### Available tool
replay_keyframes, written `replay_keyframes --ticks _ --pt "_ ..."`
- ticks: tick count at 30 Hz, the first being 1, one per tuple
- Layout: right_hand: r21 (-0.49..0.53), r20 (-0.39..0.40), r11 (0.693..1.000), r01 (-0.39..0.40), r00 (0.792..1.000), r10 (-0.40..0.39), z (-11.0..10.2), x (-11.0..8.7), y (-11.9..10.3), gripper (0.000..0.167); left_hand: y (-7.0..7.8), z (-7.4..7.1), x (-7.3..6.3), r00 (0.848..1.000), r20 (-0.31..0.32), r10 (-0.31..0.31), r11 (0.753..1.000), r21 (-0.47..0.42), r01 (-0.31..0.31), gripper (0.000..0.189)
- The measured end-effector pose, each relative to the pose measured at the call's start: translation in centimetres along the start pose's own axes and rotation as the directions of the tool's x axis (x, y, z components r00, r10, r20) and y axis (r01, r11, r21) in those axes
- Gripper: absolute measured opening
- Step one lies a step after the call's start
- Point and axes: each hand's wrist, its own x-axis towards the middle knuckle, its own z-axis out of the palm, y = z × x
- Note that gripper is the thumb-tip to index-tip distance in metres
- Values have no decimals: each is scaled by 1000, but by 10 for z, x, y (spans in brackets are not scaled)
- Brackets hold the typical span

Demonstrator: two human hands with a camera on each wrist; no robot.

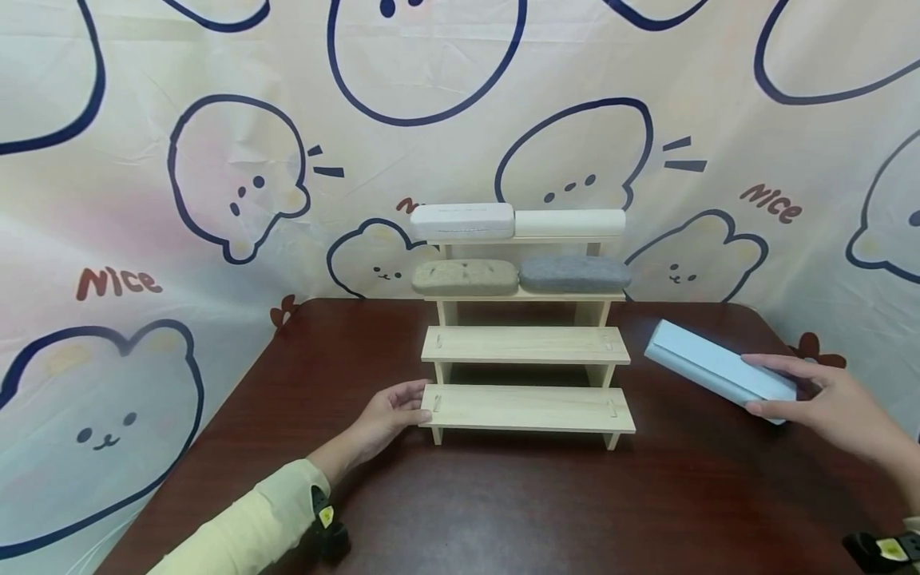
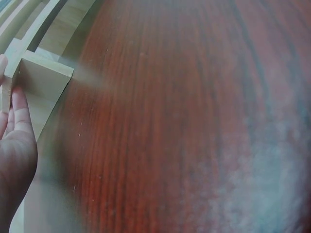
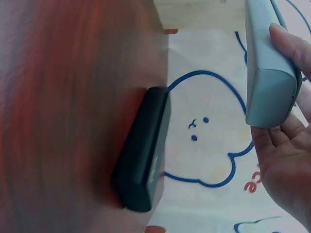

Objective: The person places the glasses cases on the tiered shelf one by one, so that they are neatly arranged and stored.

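A light-blue glasses case [image 1: 707,359] is held by my right hand [image 1: 826,399], thumb on one long side and fingers on the other. It hangs tilted above the table, right of a pale wooden stepped rack [image 1: 528,407]. My left hand [image 1: 391,415] pinches the left end of the rack's lowest step; the left wrist view shows fingers [image 2: 22,114] behind the board. On the top step lie a white case [image 1: 462,221] and a cream case [image 1: 570,223]. One step down, a beige fuzzy case [image 1: 465,277] sits beside a grey-blue fuzzy case [image 1: 573,274].
A dark glasses case [image 3: 141,150] lies on the table near its edge in the right wrist view, mostly hidden behind my right hand in the head view. The brown table [image 1: 517,503] meets a cloth backdrop [image 1: 402,168] with bear drawings behind and at both sides.
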Motion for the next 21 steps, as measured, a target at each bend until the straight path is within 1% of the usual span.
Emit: replay_keyframes --ticks 6,13,21 --pt "16 21 1000 18 1000 -18 1 9 -20 70 -1 -1 0 1000 4 6 1000 5 -6 63" --pt "55 51 992 109 992 -112 8 19 -40 64 -1 -1 -1 1000 1 5 1000 4 -5 63" --pt "80 83 979 185 978 -192 23 33 -64 61 0 0 0 1000 -8 5 1000 17 -5 62"
